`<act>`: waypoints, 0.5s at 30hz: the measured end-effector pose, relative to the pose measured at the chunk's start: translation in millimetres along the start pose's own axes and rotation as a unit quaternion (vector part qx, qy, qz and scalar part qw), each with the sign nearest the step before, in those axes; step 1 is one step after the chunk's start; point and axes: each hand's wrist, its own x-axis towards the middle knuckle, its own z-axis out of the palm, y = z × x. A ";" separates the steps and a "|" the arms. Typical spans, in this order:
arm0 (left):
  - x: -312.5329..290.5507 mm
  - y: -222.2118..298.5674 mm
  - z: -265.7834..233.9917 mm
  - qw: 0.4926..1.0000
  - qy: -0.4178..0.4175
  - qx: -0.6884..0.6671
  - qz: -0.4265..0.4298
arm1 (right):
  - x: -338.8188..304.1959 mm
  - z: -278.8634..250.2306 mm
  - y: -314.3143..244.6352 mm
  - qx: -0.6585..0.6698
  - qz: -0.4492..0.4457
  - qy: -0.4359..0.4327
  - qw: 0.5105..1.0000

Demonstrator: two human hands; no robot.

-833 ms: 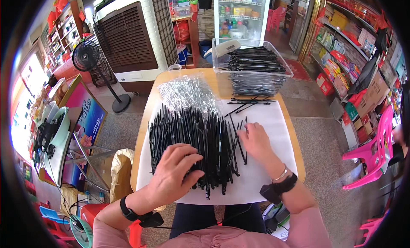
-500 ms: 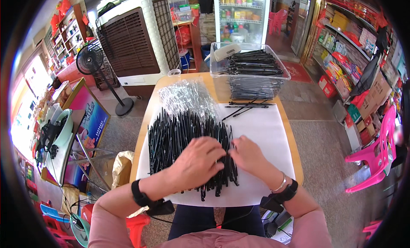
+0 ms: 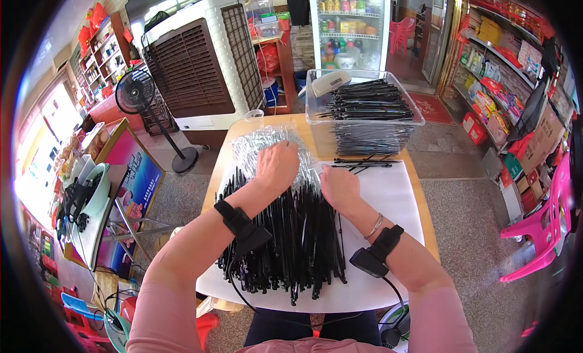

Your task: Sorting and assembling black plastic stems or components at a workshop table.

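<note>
Clear plastic film (image 3: 246,150) lies at twelve o'clock of the slim black rods (image 3: 291,246), best handled lightly by my curled left hand (image 3: 277,164) and right hand (image 3: 340,186), whose grips I cannot tell.

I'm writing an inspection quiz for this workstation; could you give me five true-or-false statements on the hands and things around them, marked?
1. The clear bin holds black sticks. True.
2. The right hand is inside that bin. False: it is outside, by the far end of the black pile.
3. The left hand is at the shiny clear plastic. True.
4. The standing fan is right of the table. False: it stands to the left.
5. A white sheet lies under the black pile. True.
</note>
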 end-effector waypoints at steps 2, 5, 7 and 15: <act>2.0 0.8 -7.4 0.997 0.067 -0.033 -0.014 | 0.5 -1.3 -7.0 0.006 0.027 0.022 0.999; -1.6 0.2 -8.4 0.998 -0.003 -0.060 -0.007 | -2.0 -7.4 -18.2 0.060 0.003 0.043 0.997; -14.5 0.6 0.3 0.996 0.072 -0.035 0.046 | 5.9 -10.1 -19.0 0.060 0.002 0.050 0.997; -14.8 -19.7 1.1 0.997 0.049 -0.049 -0.028 | 8.9 -8.1 -37.7 0.154 -0.006 0.041 0.987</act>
